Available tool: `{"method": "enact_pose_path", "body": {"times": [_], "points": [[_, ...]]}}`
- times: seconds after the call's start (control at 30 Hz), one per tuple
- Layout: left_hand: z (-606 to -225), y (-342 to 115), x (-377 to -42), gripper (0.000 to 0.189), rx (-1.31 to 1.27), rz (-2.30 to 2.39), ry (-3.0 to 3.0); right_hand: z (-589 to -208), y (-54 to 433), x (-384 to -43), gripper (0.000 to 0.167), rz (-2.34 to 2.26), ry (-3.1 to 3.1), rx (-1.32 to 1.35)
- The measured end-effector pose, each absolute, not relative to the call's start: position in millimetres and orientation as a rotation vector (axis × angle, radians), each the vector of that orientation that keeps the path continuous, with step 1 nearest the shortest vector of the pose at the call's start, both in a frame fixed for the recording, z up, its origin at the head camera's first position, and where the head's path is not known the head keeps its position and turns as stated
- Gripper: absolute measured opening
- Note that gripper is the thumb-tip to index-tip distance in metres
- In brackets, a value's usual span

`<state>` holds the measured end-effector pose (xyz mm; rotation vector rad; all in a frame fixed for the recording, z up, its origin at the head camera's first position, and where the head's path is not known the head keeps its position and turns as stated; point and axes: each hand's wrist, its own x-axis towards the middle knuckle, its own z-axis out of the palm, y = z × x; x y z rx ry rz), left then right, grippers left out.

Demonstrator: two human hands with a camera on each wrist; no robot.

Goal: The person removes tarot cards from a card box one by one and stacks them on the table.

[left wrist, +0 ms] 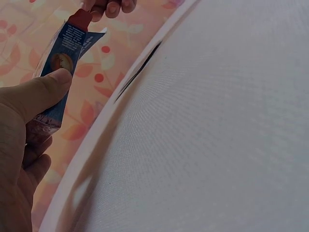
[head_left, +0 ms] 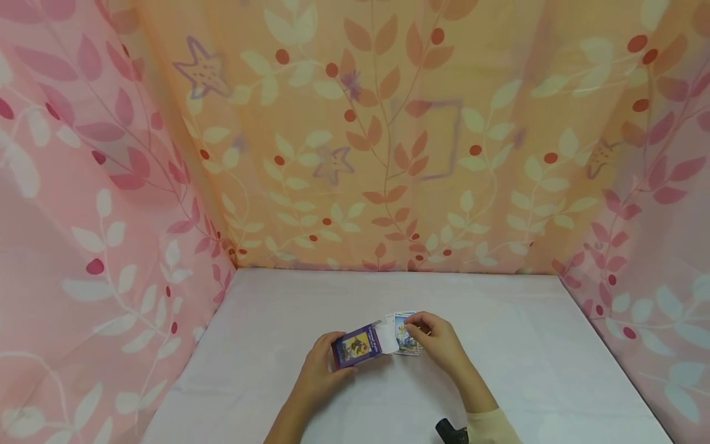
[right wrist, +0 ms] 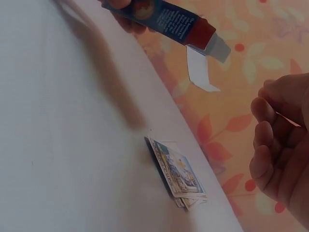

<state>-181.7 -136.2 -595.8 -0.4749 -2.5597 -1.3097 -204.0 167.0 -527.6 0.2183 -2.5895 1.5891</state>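
My left hand (head_left: 322,369) grips a purple-blue card box (head_left: 357,346) with a yellow picture on its front. In the left wrist view the thumb presses on the narrow printed side of the box (left wrist: 62,60). Its end flap hangs open toward the right, white inside. A small, slightly fanned pile of illustrated cards (right wrist: 176,169) lies face up on the white table. My right hand (head_left: 438,339) hovers over the pile, just off the open end of the box. Its fingers (right wrist: 262,152) are loosely curled, with nothing between them in the right wrist view.
The white-covered table (head_left: 532,364) spreads out around both hands. Patterned curtains with leaves stand behind it (head_left: 388,135) and along both sides. A black object (head_left: 450,431) shows beside the right sleeve (head_left: 490,425) at the bottom edge.
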Motion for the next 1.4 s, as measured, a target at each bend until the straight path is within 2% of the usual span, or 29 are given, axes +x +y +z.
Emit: {"method": "enact_pose_path", "body": {"times": [0.47, 0.7, 0.8, 1.1, 1.4], "points": [[-597.2, -131.4, -181.6, 0.081, -0.509, -1.309, -2.526, -524.7, 153.5, -193.4, 0.008, 1.550, -2.681, 0.329], [-594.9, -133.1, -182.5, 0.082, -0.553, -1.279, -2.489, -525.3, 148.0, -191.0, 0.013, 1.563, -2.705, 0.330], [-593.7, -133.5, -185.0, 0.081, -0.581, -1.257, -2.480, -525.6, 147.2, -192.2, 0.009, 1.548, -2.697, 0.307], [-594.9, -135.8, -186.2, 0.081, -0.562, -1.273, -2.497, -533.2, 141.6, -194.2, 0.004, 1.561, -2.705, 0.305], [-595.9, -135.4, -183.1, 0.081, -0.547, -1.296, -2.503, -545.5, 136.5, -192.5, 0.010, 1.577, -2.750, 0.352]]}}
